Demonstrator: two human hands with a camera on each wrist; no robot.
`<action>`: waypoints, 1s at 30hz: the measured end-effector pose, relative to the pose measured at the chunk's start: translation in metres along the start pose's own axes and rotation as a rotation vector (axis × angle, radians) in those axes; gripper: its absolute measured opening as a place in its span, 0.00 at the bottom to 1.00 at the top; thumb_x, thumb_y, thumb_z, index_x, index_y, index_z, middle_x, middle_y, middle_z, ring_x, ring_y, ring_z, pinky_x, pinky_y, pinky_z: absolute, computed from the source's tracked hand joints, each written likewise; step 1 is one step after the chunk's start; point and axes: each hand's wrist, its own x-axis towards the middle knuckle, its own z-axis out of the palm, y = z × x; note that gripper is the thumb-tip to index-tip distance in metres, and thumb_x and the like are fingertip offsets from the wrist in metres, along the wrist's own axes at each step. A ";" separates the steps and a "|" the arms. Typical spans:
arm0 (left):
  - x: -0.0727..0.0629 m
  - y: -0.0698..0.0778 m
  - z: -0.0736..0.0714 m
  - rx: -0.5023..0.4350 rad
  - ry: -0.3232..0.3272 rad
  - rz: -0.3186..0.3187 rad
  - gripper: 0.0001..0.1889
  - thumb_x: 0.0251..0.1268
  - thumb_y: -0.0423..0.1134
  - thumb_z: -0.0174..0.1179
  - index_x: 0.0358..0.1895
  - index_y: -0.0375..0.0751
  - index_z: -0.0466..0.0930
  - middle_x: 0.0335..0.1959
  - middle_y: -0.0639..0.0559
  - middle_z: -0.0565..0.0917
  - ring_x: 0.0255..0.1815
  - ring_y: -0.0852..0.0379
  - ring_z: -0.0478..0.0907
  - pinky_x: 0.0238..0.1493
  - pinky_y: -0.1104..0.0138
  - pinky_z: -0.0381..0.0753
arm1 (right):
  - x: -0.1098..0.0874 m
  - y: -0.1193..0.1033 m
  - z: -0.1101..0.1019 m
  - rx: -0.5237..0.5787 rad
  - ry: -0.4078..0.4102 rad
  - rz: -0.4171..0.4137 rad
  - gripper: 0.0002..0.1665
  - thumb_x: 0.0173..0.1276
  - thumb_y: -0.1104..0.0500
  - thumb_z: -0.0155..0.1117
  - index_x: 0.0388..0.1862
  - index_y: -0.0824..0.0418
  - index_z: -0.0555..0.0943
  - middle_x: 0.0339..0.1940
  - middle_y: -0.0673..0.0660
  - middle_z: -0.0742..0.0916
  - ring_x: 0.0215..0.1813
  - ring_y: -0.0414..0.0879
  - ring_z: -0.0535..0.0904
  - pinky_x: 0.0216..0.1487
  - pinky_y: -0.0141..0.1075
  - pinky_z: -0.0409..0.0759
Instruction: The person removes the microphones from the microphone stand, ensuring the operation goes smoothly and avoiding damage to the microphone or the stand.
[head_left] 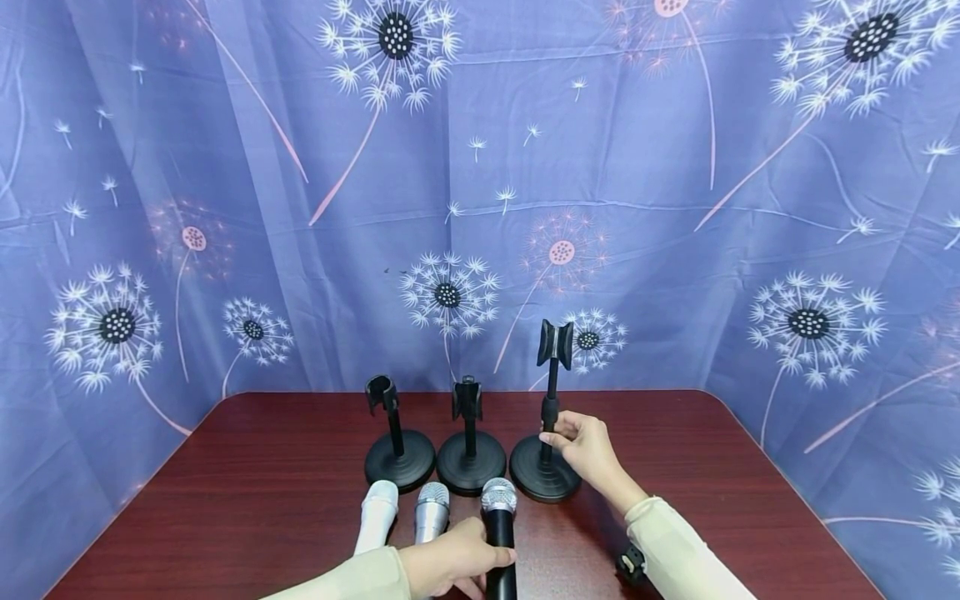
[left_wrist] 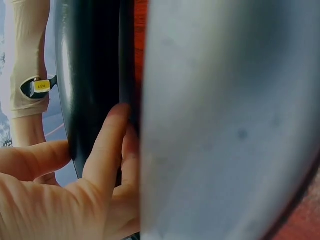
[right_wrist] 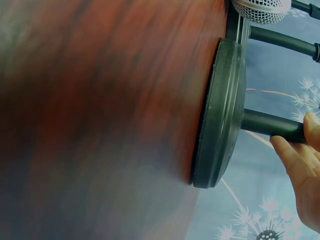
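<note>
My left hand (head_left: 459, 554) grips the black handle of a microphone (head_left: 501, 533) with a silver mesh head. In the left wrist view, thumb and fingers lie on either side of that black handle (left_wrist: 90, 75). With its thumb and fingers my right hand (head_left: 592, 454) pinches the pole of the tallest microphone stand (head_left: 545, 479), just above the round base. The right wrist view shows the stand's base (right_wrist: 222, 115) flat on the table and the fingers (right_wrist: 290, 157) at the pole. A silver microphone (head_left: 431, 515) and a white microphone (head_left: 377, 512) lie left of the black one.
Two shorter black microphone stands, one on the left (head_left: 401, 462) and one in the middle (head_left: 471, 467), stand beside the tall one on the dark red table (head_left: 262, 483). A blue curtain (head_left: 360, 275) with dandelion prints hangs behind. A small black device (head_left: 632, 562) shows by the right sleeve.
</note>
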 end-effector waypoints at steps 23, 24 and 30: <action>-0.003 -0.003 -0.007 0.061 0.026 -0.037 0.09 0.63 0.32 0.59 0.37 0.28 0.71 0.29 0.42 0.76 0.24 0.51 0.79 0.32 0.56 0.84 | 0.000 -0.002 0.000 -0.001 -0.007 0.009 0.07 0.54 0.72 0.72 0.32 0.67 0.85 0.29 0.60 0.89 0.36 0.50 0.87 0.34 0.29 0.81; -0.004 -0.003 -0.007 0.068 0.028 -0.034 0.09 0.63 0.32 0.60 0.37 0.28 0.72 0.28 0.42 0.76 0.23 0.52 0.79 0.31 0.57 0.84 | 0.000 -0.002 0.000 0.000 -0.007 0.009 0.07 0.54 0.72 0.72 0.32 0.67 0.85 0.29 0.60 0.89 0.36 0.50 0.87 0.34 0.30 0.81; -0.004 -0.002 -0.008 0.098 0.034 -0.025 0.09 0.63 0.33 0.60 0.36 0.29 0.72 0.25 0.43 0.76 0.21 0.54 0.78 0.29 0.58 0.84 | 0.000 -0.003 0.000 -0.002 -0.009 0.004 0.07 0.54 0.72 0.72 0.33 0.68 0.84 0.29 0.60 0.89 0.36 0.50 0.87 0.34 0.30 0.81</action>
